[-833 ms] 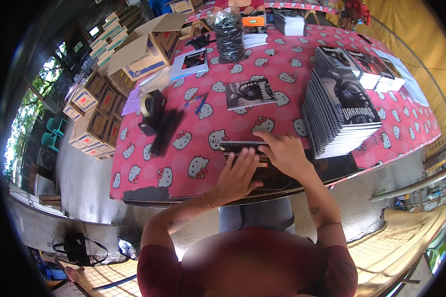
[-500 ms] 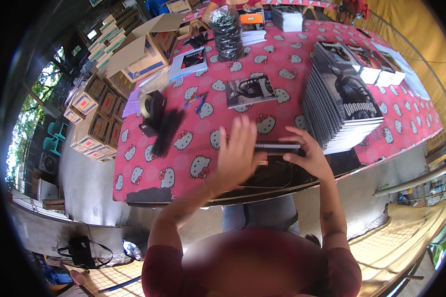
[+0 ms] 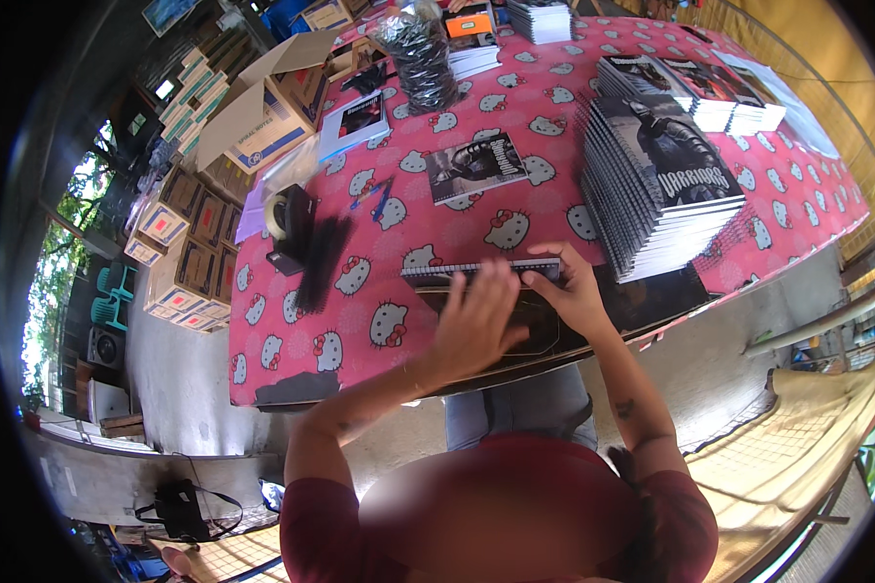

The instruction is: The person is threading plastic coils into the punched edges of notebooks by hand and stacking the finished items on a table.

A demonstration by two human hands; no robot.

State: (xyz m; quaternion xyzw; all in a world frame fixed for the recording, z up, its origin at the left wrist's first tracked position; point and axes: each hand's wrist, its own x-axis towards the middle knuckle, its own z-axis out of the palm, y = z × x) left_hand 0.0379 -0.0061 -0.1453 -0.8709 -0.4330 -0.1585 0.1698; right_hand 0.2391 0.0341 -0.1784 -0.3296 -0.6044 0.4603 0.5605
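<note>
A spiral notebook (image 3: pixel 425 277) with a dark cover lies close in front of me at the near table edge, its coil along the far side. Whether it lies flat or is tilted I cannot tell. My right hand (image 3: pixel 576 296) grips its right end between thumb and fingers. My left hand (image 3: pixel 476 316) is over its middle, fingers stretched out and slightly blurred, fingertips at the coil. Another spiral notebook (image 3: pixel 476 170) with a grey picture cover lies flat beyond. To the right rises a tall stack of spiral notebooks (image 3: pixel 676 160).
Black coils (image 3: pixel 323 267) lie beside a tape dispenser (image 3: pixel 290 228) on the left of the pink patterned table (image 3: pixel 360 355). Blue pens (image 3: pixel 371 199), a plastic-wrapped black bundle (image 3: pixel 418 63) and an open carton (image 3: pixel 277 112) stand farther off. More notebooks (image 3: pixel 724 97) sit at back right.
The notebook's coil edge now shows more fully beneath my hands. My left hand has come down onto it, and my right hand has closed on its right end. The view has shifted slightly.
</note>
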